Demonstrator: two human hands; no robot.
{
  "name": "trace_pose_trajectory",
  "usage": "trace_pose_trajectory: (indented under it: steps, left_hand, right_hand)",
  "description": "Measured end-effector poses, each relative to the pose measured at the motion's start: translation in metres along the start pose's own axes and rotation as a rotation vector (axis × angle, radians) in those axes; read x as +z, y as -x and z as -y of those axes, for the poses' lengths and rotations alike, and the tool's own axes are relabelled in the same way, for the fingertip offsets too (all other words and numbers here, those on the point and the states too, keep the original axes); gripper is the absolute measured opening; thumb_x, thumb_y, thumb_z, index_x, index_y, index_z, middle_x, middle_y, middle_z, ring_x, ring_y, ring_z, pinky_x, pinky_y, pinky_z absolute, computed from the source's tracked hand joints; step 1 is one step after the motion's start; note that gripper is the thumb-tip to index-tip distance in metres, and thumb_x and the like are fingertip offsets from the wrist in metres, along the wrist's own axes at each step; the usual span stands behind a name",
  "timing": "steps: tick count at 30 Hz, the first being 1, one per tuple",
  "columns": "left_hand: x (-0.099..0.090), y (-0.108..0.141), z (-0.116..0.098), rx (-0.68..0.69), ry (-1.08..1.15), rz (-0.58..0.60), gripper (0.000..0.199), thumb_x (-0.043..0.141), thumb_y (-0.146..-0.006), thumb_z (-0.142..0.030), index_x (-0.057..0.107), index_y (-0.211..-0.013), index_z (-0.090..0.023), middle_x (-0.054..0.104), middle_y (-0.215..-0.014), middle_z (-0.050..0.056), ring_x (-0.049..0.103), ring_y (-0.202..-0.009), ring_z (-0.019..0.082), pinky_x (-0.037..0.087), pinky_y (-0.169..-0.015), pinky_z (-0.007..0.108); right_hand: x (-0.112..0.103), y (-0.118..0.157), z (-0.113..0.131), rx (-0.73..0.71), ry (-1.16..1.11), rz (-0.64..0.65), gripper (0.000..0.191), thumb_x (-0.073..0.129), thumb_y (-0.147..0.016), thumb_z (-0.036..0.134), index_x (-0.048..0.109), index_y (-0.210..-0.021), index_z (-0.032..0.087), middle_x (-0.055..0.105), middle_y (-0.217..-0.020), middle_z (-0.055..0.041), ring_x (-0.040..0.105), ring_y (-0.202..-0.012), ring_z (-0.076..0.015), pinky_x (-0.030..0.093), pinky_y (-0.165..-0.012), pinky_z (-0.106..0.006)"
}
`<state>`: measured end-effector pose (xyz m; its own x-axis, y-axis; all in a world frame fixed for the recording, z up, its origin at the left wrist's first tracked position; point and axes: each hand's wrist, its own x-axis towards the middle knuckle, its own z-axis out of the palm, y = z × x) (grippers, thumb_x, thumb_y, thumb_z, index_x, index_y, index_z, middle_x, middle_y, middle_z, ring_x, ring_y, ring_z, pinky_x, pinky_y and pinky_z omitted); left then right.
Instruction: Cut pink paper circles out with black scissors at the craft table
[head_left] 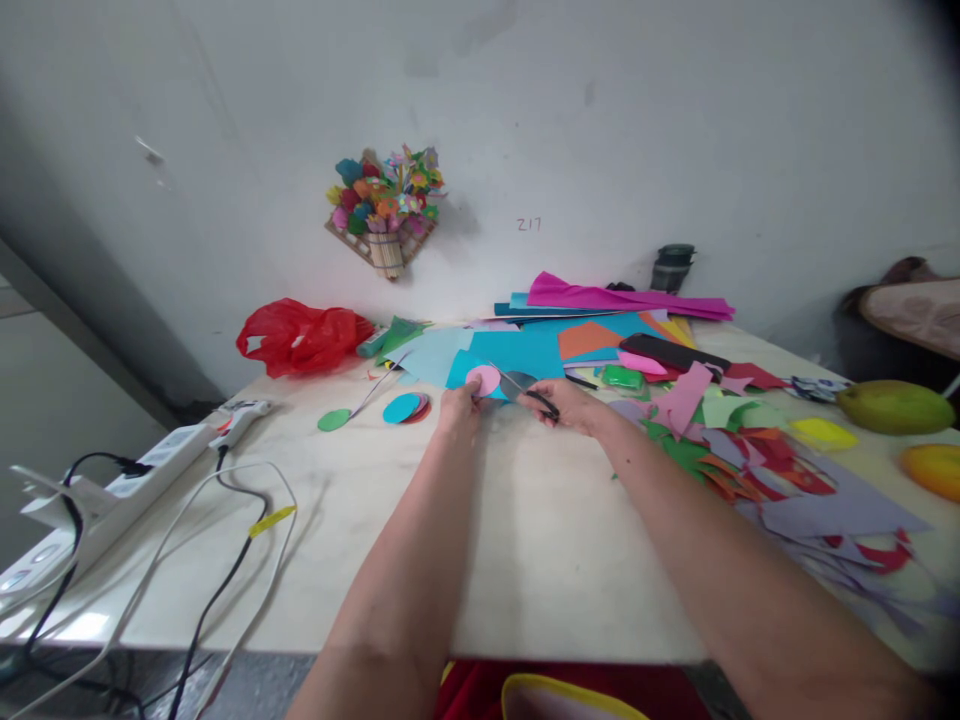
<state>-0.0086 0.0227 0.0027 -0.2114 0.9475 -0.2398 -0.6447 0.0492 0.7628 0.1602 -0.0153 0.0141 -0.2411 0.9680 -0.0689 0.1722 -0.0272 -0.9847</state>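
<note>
Near the middle of the table, my left hand [463, 403] is closed on blue paper [463, 368] with a pink paper circle [486, 379] lying over it. A pair of scissors [516, 383] is in my right hand [562, 403], its fingers wrapped round the dark handles. The blades point left toward the pink circle's right edge; whether they touch the paper is too small to tell. Left of my hands lies a small stack of cut paper circles, a blue circle [401, 407] on top. A green paper circle [334, 420] lies farther left, beside a thin strip.
Paper scraps [750, 450] cover the right side, near a mango [896, 406]. A black phone [671, 353] and rolled magenta paper [622, 295] lie behind. A red plastic bag [300, 338] sits back left; a power strip [112, 500] and cables run along the left edge.
</note>
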Motion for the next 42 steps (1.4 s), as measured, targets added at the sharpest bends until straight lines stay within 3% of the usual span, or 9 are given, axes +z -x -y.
trace_pose_trajectory:
  steps: [8, 18, 22, 29, 33, 42]
  left_hand:
    - [-0.006, -0.003, -0.002, 0.088, -0.029, 0.058, 0.013, 0.065, -0.07, -0.002, 0.059, -0.077, -0.012, 0.064, -0.071, 0.004, 0.06, -0.056, 0.013, 0.052, -0.05, 0.023]
    - [-0.011, -0.004, -0.002, 0.115, -0.107, 0.07, 0.015, 0.07, -0.067, -0.008, 0.058, -0.075, -0.013, 0.062, -0.067, 0.003, 0.058, -0.053, 0.013, 0.05, -0.052, 0.025]
    - [-0.012, -0.006, -0.001, 0.108, -0.142, 0.066, 0.014, 0.07, -0.067, -0.009, 0.057, -0.071, -0.012, 0.061, -0.067, 0.003, 0.058, -0.052, 0.012, 0.048, -0.051, 0.025]
    - [-0.012, -0.003, -0.002, 0.073, -0.082, 0.13, 0.016, 0.07, -0.066, -0.004, 0.057, -0.071, -0.013, 0.061, -0.066, 0.002, 0.058, -0.055, 0.012, 0.05, -0.053, 0.022]
    - [-0.011, 0.0, -0.002, 0.053, -0.042, 0.129, 0.019, 0.071, -0.064, -0.001, 0.056, -0.07, -0.013, 0.06, -0.063, 0.002, 0.057, -0.054, 0.011, 0.049, -0.051, 0.021]
    - [-0.008, 0.008, -0.004, 0.044, -0.092, 0.152, 0.01, 0.064, -0.071, -0.001, 0.058, -0.073, -0.01, 0.059, -0.061, 0.002, 0.055, -0.049, 0.01, 0.047, -0.043, 0.019]
  right_hand:
    - [0.001, -0.007, -0.002, -0.079, 0.089, 0.035, 0.027, 0.075, -0.068, 0.033, 0.058, -0.078, 0.015, 0.06, -0.047, 0.0015, 0.044, -0.03, -0.0068, 0.032, -0.03, -0.018]
    - [0.008, 0.004, 0.015, -0.069, 0.235, -0.06, 0.038, 0.077, -0.068, 0.031, 0.046, -0.087, 0.019, 0.059, -0.043, 0.0057, 0.045, -0.027, -0.0089, 0.031, -0.028, -0.018]
    - [0.005, 0.007, 0.016, -0.1, 0.251, -0.029, 0.042, 0.077, -0.068, 0.033, 0.044, -0.092, 0.02, 0.06, -0.046, 0.0061, 0.046, -0.028, -0.0087, 0.032, -0.029, -0.017]
    - [-0.009, 0.006, 0.015, -0.018, 0.226, 0.078, 0.038, 0.068, -0.077, 0.041, 0.052, -0.102, 0.017, 0.065, -0.051, -0.0007, 0.051, -0.031, -0.0104, 0.021, -0.027, -0.017]
    - [-0.013, 0.007, 0.015, 0.021, 0.176, 0.119, 0.032, 0.064, -0.08, 0.039, 0.056, -0.098, 0.014, 0.065, -0.052, -0.0033, 0.051, -0.031, -0.0098, 0.021, -0.026, -0.017]
    - [-0.012, 0.005, 0.006, -0.049, 0.075, 0.168, 0.028, 0.059, -0.083, 0.041, 0.055, -0.082, 0.013, 0.064, -0.055, -0.0036, 0.053, -0.036, -0.0081, 0.026, -0.028, -0.016]
